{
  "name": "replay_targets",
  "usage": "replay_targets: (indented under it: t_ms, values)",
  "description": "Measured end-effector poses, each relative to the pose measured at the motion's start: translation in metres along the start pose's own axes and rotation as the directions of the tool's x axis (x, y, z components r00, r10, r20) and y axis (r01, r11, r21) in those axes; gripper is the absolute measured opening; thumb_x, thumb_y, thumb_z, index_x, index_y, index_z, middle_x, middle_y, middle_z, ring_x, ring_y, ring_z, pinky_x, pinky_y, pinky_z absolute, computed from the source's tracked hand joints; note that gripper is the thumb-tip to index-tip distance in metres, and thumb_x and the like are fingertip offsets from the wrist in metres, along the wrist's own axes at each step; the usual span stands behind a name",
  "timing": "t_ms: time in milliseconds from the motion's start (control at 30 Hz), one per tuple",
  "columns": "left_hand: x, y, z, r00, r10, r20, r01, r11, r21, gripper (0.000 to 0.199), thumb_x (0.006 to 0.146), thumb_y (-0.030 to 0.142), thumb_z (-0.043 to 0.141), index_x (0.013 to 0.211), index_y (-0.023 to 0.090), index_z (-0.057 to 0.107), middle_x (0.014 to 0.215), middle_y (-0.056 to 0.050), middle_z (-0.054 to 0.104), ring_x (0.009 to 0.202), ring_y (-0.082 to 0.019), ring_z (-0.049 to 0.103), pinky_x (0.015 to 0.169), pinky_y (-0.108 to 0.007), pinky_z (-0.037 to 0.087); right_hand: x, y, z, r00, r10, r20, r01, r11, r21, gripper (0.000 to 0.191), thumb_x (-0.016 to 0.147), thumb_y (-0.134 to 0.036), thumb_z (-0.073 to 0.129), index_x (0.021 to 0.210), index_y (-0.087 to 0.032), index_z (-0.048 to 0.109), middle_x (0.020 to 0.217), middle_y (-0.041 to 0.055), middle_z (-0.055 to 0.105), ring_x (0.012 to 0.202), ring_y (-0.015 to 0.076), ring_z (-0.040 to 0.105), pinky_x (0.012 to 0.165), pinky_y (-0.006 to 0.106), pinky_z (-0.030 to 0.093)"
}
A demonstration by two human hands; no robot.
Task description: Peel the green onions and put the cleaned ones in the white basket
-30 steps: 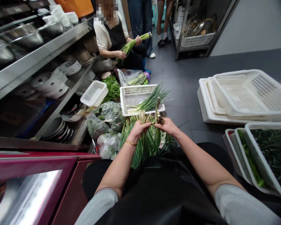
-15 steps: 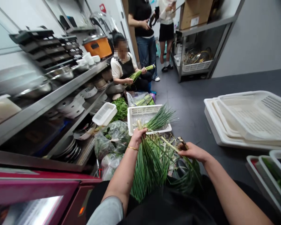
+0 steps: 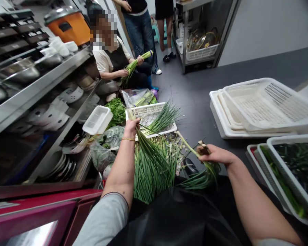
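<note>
"2 hands were at work, I saw. What did the left hand (image 3: 131,127) have?"

"A bunch of green stalks (image 3: 152,147), fingers closed round it near the pale ends. It was by the left edge of the white basket (image 3: 148,108), with the tops slanting down over the loose pile (image 3: 146,181)."

"And the right hand (image 3: 215,154)?"

"Closed too, pinching a rooty clump (image 3: 203,148). 1 pale stalk (image 3: 187,143) stuck out toward the basket, and green tops (image 3: 201,177) drooped below."

"Anything in the white basket?"

"More long stalks (image 3: 160,119), their tips poking past its right edge. The small basket (image 3: 98,119) sat to its left, with leafy greens (image 3: 117,111) between the 2."

"I noticed a seated person (image 3: 112,58) beyond, holding a bundle (image 3: 139,64) in both hands."

"Yes, and stacked white trays (image 3: 268,102) stood on the right, well apart from the pile."
</note>
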State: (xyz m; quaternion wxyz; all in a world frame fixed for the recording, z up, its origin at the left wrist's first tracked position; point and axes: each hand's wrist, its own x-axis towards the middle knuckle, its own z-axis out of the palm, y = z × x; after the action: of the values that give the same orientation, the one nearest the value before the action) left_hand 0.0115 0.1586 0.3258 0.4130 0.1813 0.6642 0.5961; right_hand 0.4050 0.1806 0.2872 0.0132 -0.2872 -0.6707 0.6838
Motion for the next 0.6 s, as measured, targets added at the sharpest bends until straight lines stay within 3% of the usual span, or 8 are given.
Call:
replay_targets:
  t_ms: [100, 200, 333, 433, 500, 600]
  values:
    - [-0.025, -0.001, 0.007, 0.984, 0.008, 0.178, -0.022, 0.996, 0.081, 0.019, 0.059, 0.015, 0.076, 0.067, 0.013, 0.059, 0.048, 0.004, 0.050, 0.035, -0.004, 0.036, 0.035, -0.019, 0.026, 0.007, 0.002, 0.000, 0.992, -0.035, -0.118, 0.045, 0.995, 0.083, 0.040, 0.065, -0.048, 0.076, 0.075, -0.014, 0.056, 0.065, 0.0010, 0.059, 0.056, 0.0101, 0.048, 0.052, 0.024, 0.035]
    - [-0.062, -0.023, 0.028, 0.939, -0.038, 0.341, -0.036, 0.978, 0.207, 0.023, 0.060, 0.021, 0.079, 0.077, 0.010, 0.068, 0.051, 0.001, 0.055, 0.034, -0.005, 0.035, 0.034, -0.022, 0.023, 0.024, 0.001, 0.013, 0.976, -0.046, -0.214, 0.096, 0.968, 0.230, 0.044, 0.061, -0.049, 0.078, 0.077, -0.014, 0.057, 0.061, -0.0004, 0.059, 0.045, 0.0061, 0.040, 0.044, 0.022, 0.028]
    - [-0.109, -0.067, 0.051, 0.954, 0.041, 0.298, -0.082, 0.989, 0.126, 0.045, 0.063, 0.034, 0.079, 0.100, 0.010, 0.071, 0.055, 0.001, 0.057, 0.036, -0.004, 0.031, 0.037, -0.023, 0.021, 0.052, -0.001, 0.053, 0.941, -0.034, -0.336, 0.158, 0.924, 0.348, 0.043, 0.059, -0.049, 0.080, 0.068, -0.015, 0.056, 0.049, -0.0047, 0.049, 0.038, 0.0041, 0.032, 0.039, 0.022, 0.021]
    - [-0.129, -0.091, 0.053, 0.962, 0.039, 0.271, -0.061, 0.995, 0.074, 0.046, 0.060, 0.039, 0.081, 0.094, 0.010, 0.071, 0.056, 0.001, 0.058, 0.037, -0.004, 0.031, 0.038, -0.023, 0.021, 0.069, -0.002, 0.088, 0.918, -0.023, -0.397, 0.172, 0.924, 0.343, 0.042, 0.062, -0.051, 0.076, 0.060, -0.017, 0.051, 0.044, -0.0061, 0.044, 0.037, 0.0053, 0.033, 0.039, 0.022, 0.023]
    - [-0.134, -0.100, 0.047, 0.966, 0.001, 0.258, -0.021, 0.997, 0.076, 0.040, 0.057, 0.038, 0.083, 0.082, 0.010, 0.070, 0.050, 0.004, 0.051, 0.037, -0.004, 0.032, 0.038, -0.023, 0.022, 0.077, -0.002, 0.103, 0.903, -0.049, -0.427, 0.169, 0.954, 0.248, 0.042, 0.063, -0.050, 0.073, 0.055, -0.018, 0.047, 0.042, -0.0063, 0.042, 0.038, 0.0064, 0.035, 0.040, 0.022, 0.027]
    - [-0.132, -0.102, 0.031, 0.971, -0.053, 0.235, 0.039, 0.997, 0.065, 0.037, 0.055, 0.037, 0.084, 0.074, 0.011, 0.068, 0.045, 0.006, 0.044, 0.037, -0.004, 0.030, 0.038, -0.023, 0.021, 0.083, -0.003, 0.107, 0.889, -0.114, -0.444, 0.131, 0.991, 0.008, 0.036, 0.066, -0.047, 0.070, 0.052, -0.017, 0.055, 0.045, -0.0026, 0.049, 0.044, 0.0091, 0.042, 0.046, 0.024, 0.033]
